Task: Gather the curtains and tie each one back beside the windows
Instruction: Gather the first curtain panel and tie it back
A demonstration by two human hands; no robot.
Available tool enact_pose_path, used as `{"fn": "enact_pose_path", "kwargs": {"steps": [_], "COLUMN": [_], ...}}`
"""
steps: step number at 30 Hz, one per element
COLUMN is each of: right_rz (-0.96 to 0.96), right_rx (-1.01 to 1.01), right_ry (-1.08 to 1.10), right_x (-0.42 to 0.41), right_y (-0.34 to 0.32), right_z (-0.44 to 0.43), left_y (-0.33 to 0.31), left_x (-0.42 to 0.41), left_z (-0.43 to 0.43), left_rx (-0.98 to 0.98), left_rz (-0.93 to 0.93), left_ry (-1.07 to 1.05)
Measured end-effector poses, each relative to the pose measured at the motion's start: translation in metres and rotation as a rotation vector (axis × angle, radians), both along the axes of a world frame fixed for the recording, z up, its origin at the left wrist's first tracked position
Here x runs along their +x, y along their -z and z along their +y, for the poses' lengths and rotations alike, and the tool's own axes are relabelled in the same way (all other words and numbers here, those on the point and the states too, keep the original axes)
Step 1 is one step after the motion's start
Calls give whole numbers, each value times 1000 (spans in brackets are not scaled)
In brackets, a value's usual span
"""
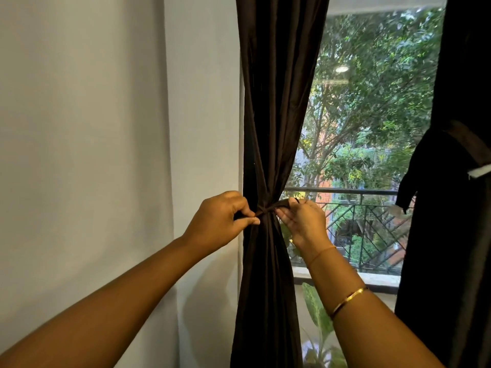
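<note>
Both hands, left hand point(221, 217) and right hand point(300, 221), pinch the tie-back point(268, 208) cinching the dark curtain point(268, 115) beside the window point(372, 115); I judge an even, level pull should tighten it.

Both hands, left hand point(221, 217) and right hand point(303, 221), pinch the tie-back point(268, 208) cinching the dark curtain point(273, 115).

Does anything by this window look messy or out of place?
Yes: on the black curtain at the right, a loose fabric flap dangles and a white strip sticks out, unlike the neatly cinched dark brown left curtain.
</note>
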State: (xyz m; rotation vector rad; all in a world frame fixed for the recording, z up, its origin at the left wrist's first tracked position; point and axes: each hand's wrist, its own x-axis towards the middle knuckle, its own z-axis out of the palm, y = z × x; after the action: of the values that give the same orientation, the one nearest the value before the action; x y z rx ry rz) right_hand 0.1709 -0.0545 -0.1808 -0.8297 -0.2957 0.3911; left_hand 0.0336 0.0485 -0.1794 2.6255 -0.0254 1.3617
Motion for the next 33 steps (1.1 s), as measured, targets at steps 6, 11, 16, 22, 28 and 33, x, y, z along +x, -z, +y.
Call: {"fn": "enact_pose_path", "kwargs": {"steps": [6,11,16,22,28,33], "right_rz": [29,-34,-25,-57,-176,-316], "right_rx": [19,-12,9,2,-83,-231], "right_ry": [8,35,33,50,15,157], "right_x": [0,0,3,0,-6,4], "right_y": [-1,-2,1,8,-3,-17], "right_z": [1,-2,-6,-7,-26,-48], "left_y": [2,7,11,27,37,34], "left_x": [5,9,13,18,36,58], "left_z": [8,13,17,12,-15,-48], "left_rx": [-71,-156,-187,-103,49,200], "left_rz": [9,20,27,-9,-161,-152], "left_ry": [11,15,2,-56,-153,-337]}}
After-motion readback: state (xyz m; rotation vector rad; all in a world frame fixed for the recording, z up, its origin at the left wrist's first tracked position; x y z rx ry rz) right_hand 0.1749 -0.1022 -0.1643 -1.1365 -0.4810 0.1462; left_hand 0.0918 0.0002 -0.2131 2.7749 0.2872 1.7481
